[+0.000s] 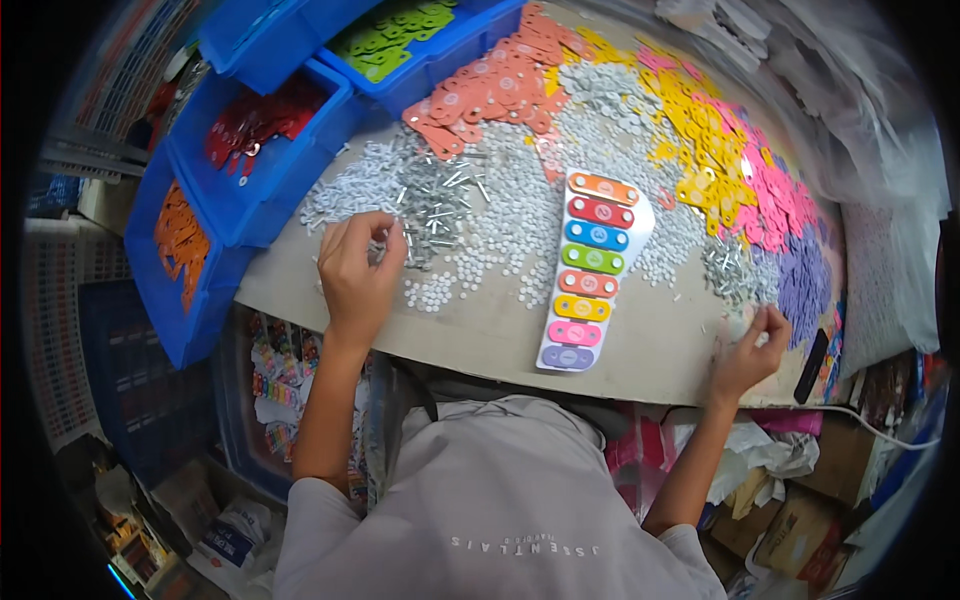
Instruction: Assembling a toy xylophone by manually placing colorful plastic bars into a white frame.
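A toy xylophone (594,259) with a white tapering base lies on the table between my hands. Bars in several colours cross it, from orange at the far end to purple at the near end. White caps sit on the ends of the far bars; the nearer ones show small grey dots there. My left hand (360,268) has thumb and fingertips curled together beside loose silver pins (436,200) and white caps (350,185). At the right, my right hand (752,352) pinches its fingertips near a silver heap of small metal parts (738,268). Whatever either hand holds is too small to make out.
Blue bins (262,190) at the left hold red (262,120), orange (180,240) and green bars (395,38). Loose salmon (490,85), yellow (715,150), pink (778,200) and purple bars (802,285) cover the far and right table. A black object (811,366) lies by the right edge.
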Tool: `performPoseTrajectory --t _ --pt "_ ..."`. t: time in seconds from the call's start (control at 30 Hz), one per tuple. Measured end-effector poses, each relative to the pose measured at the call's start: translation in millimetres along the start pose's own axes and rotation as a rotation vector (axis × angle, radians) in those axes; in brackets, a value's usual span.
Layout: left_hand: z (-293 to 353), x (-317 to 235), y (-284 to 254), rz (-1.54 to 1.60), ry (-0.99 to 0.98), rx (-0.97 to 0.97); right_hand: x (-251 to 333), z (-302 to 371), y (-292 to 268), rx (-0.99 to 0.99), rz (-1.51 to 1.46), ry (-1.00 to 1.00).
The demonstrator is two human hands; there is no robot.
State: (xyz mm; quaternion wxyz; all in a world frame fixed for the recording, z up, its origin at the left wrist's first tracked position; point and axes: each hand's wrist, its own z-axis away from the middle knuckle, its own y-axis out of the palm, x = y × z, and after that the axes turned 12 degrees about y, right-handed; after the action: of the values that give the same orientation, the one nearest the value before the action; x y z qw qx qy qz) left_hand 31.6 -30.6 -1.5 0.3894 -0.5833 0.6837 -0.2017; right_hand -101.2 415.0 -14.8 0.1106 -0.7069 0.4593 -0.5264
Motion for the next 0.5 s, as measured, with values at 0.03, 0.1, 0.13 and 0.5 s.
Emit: performPoseTrajectory --t 0.03,0.1,0.13,0.5 --pt "1 -12 1 0.235 -0.18 0.014 16 12 3 0.042 -0.095 -0.053" --pt "2 -34 5 0.68 -0.425 0.048 54 39 11 0.187 -0.239 -0.114" --pt "1 -46 5 0.686 -0.423 0.054 75 51 13 0.292 -0.288 -0.124" --pt "5 -86 43 1.607 -0.777 0.608 110 88 37 0.55 -0.31 -0.37"
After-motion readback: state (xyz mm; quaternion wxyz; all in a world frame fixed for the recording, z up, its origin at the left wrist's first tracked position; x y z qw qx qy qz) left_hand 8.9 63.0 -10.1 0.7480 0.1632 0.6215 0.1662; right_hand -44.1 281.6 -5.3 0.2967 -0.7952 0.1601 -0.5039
